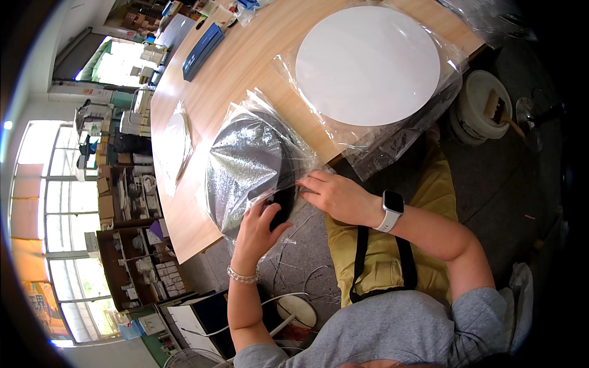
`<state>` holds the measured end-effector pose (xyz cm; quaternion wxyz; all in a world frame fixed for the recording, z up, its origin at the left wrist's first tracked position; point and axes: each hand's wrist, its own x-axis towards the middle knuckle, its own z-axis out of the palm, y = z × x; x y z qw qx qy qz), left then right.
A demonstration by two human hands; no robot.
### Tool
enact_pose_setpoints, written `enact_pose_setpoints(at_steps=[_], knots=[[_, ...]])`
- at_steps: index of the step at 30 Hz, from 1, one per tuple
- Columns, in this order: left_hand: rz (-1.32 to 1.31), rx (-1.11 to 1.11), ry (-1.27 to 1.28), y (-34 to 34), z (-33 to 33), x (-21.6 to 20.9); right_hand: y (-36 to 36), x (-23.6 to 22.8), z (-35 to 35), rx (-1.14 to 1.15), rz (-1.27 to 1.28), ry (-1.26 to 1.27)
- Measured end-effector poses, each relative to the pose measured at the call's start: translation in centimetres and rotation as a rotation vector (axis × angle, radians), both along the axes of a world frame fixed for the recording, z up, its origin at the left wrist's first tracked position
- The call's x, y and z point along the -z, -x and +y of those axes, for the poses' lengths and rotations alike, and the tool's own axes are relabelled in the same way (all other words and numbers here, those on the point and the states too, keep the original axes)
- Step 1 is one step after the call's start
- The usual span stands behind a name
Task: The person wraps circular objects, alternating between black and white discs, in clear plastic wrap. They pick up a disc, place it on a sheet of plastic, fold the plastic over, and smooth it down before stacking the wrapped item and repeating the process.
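A round, silver foil-faced disc [242, 165] lies at the table's near edge inside a clear plastic bag [297, 150]. A dark layer shows along the disc's right and lower side. My left hand [261, 230], below a beaded bracelet, is at the bag's near edge with its thumb spread away from the fingers; the fingertips rest against the foil and film. To its right, my right hand [334, 195] has its fingers closed on the bag's edge. A white watch strap circles that wrist. The two hands are apart.
A large white disc [368, 64] on clear film lies at the right of the wooden table [245, 67]. Another wrapped white disc [177, 147] lies left, a long blue box [204, 51] farther back. A white bucket [475, 104] with a brush [496, 107] stands right.
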<state>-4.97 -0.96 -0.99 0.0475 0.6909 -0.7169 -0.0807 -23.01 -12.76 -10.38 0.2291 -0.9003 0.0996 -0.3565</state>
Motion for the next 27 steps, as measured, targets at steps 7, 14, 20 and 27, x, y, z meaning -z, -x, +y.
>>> enact_pose_setpoints(at_steps=[7, 14, 20, 27], knots=[[0.103, -0.039, -0.034, -1.1, 0.0, 0.5, 0.1, -0.2, 0.0, -0.006, 0.002, -0.019], [0.107, -0.017, -0.046, -0.3, -0.2, -0.4, 0.1, 0.0, -0.1, -0.001, -0.005, -0.005], [-0.006, 0.022, -0.036, -0.5, 0.1, 0.2, 0.0, 0.0, -0.1, -0.01, -0.011, -0.017], [0.061, -0.043, -0.03, -0.6, -0.1, 0.2, 0.1, 0.0, -0.2, -0.009, 0.003, -0.016]])
